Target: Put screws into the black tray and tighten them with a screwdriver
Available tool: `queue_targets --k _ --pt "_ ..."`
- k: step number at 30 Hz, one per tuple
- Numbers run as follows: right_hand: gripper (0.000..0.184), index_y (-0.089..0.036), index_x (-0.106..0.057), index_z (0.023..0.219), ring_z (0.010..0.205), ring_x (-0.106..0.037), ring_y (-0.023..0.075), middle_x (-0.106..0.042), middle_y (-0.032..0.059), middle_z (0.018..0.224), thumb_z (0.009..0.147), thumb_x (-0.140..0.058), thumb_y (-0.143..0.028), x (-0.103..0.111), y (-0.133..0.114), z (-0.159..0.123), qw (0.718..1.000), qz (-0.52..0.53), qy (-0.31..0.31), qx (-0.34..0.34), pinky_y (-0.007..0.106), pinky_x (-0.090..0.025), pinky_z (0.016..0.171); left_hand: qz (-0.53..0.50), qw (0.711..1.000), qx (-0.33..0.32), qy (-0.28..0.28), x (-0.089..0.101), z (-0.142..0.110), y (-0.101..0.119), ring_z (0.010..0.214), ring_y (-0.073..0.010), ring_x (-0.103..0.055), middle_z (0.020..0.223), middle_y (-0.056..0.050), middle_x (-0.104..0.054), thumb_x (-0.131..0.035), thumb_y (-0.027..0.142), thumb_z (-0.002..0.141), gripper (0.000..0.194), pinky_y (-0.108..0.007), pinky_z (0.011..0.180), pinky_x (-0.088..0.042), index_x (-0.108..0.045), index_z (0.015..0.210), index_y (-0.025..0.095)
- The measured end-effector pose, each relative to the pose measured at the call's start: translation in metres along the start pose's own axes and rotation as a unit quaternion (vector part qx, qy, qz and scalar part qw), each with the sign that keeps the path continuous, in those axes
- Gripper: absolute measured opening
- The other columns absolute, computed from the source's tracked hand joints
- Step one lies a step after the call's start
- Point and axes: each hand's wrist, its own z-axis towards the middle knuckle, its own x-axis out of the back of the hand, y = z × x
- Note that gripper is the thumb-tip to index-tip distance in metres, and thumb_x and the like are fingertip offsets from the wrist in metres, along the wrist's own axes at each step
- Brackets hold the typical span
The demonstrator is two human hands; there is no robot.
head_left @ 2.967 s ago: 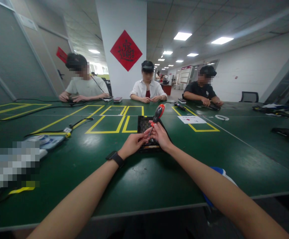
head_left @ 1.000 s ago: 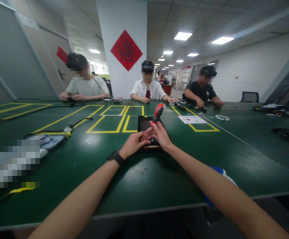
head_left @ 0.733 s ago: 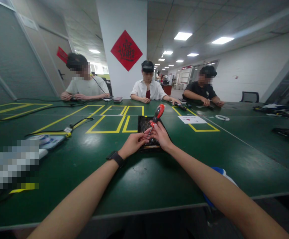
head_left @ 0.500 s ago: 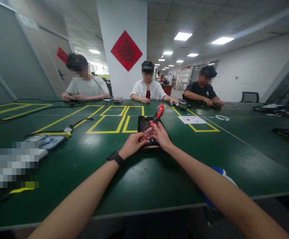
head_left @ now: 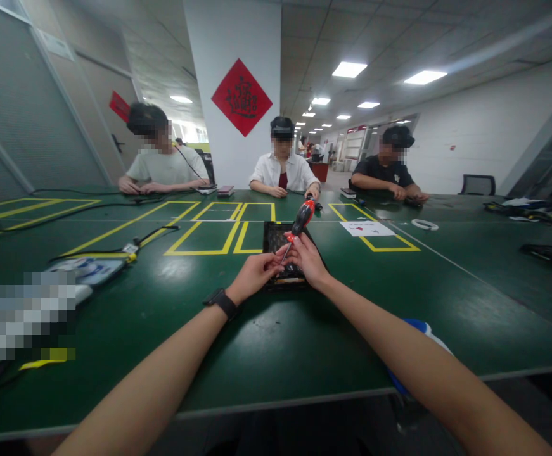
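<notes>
A screwdriver (head_left: 303, 218) with a red and black handle leans over a black tray-like case (head_left: 270, 233) on the green table. My right hand (head_left: 308, 258) is closed on it near the base of the handle, which points up and away. Close by, my left hand (head_left: 256, 276) pinches at the lower end of the shaft, over the case. Whatever sits between those fingertips is too small to make out. Dark parts and a pale strip show inside the case; both hands hide much of it.
Yellow tape rectangles (head_left: 199, 251) mark the green table (head_left: 342, 342). A printed white sheet (head_left: 367, 228) and a white ring (head_left: 424, 225) lie to the right. At left are a plastic packet (head_left: 99, 266) and black cables. Three people sit across the table.
My hands and the screwdriver stay almost still. Across the table, the middle person's hand has moved leftward with a dark object, now partly behind the screwdriver handle.
</notes>
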Motion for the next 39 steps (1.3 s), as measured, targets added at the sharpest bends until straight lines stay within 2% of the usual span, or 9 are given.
queue_targets --k 8,16,24,31,36,39 --pt "0.033 -0.02 -0.045 0.107 0.056 -0.058 0.0094 -0.061 -0.0003 0.068 0.083 -0.045 -0.044 -0.0006 -0.0001 0.0 1.0 -0.007 0.005 0.007 0.022 -0.048 0.052 -0.007 1.0 0.011 0.01 -0.0005 0.0006 0.0031 0.059 -0.0111 -0.05 0.069 -0.002 -0.061 -0.06 0.039 0.072 0.029 -0.023 0.058 -0.04 -0.062 0.081 0.012" --pt "0.034 -0.02 -0.046 0.108 0.061 -0.059 0.0104 -0.062 0.0013 0.071 0.083 -0.046 -0.041 -0.0002 -0.0013 0.0001 1.0 0.0 0.002 -0.006 0.022 -0.048 0.053 0.0 1.0 -0.011 -0.008 0.0009 -0.0002 -0.001 0.068 -0.0134 -0.055 0.079 -0.004 -0.065 -0.052 0.033 0.08 0.024 -0.025 0.067 -0.042 -0.064 0.086 0.013" --pt "0.034 -0.02 -0.046 0.108 0.058 -0.058 0.0097 -0.062 0.0006 0.07 0.082 -0.048 -0.041 -0.0014 -0.0017 -0.0004 1.0 -0.004 0.005 -0.001 0.021 -0.048 0.052 -0.018 1.0 0.006 0.001 -0.0011 0.0009 0.0022 0.059 -0.0105 -0.05 0.071 -0.001 -0.061 -0.059 0.038 0.074 0.027 -0.023 0.058 -0.04 -0.06 0.084 0.013" --pt "0.034 -0.02 -0.045 0.109 0.06 -0.059 0.0099 -0.062 0.0009 0.07 0.083 -0.046 -0.041 -0.0007 -0.0017 -0.0001 1.0 -0.003 0.001 -0.002 0.022 -0.048 0.054 -0.002 1.0 -0.015 -0.008 0.0005 0.0 -0.0011 0.067 -0.0124 -0.054 0.077 -0.003 -0.064 -0.053 0.033 0.08 0.023 -0.024 0.066 -0.041 -0.063 0.085 0.013" --pt "0.034 -0.02 -0.045 0.109 0.058 -0.058 0.0098 -0.062 0.0003 0.07 0.082 -0.047 -0.041 -0.0006 -0.0008 0.0003 1.0 -0.003 0.001 0.007 0.022 -0.048 0.053 -0.006 1.0 0.001 0.005 -0.001 0.0013 0.0015 0.056 -0.0095 -0.048 0.066 0.001 -0.058 -0.059 0.039 0.074 0.027 -0.021 0.055 -0.039 -0.06 0.083 0.013" --pt "0.034 -0.021 -0.045 0.109 0.058 -0.058 0.0098 -0.062 0.0002 0.07 0.082 -0.047 -0.041 -0.0008 -0.0012 0.0 1.0 -0.001 -0.001 0.003 0.023 -0.049 0.053 -0.006 1.0 0.001 0.009 -0.0012 0.0013 0.0 0.056 -0.0097 -0.048 0.068 0.0 -0.059 -0.059 0.038 0.074 0.027 -0.021 0.055 -0.039 -0.06 0.083 0.013"
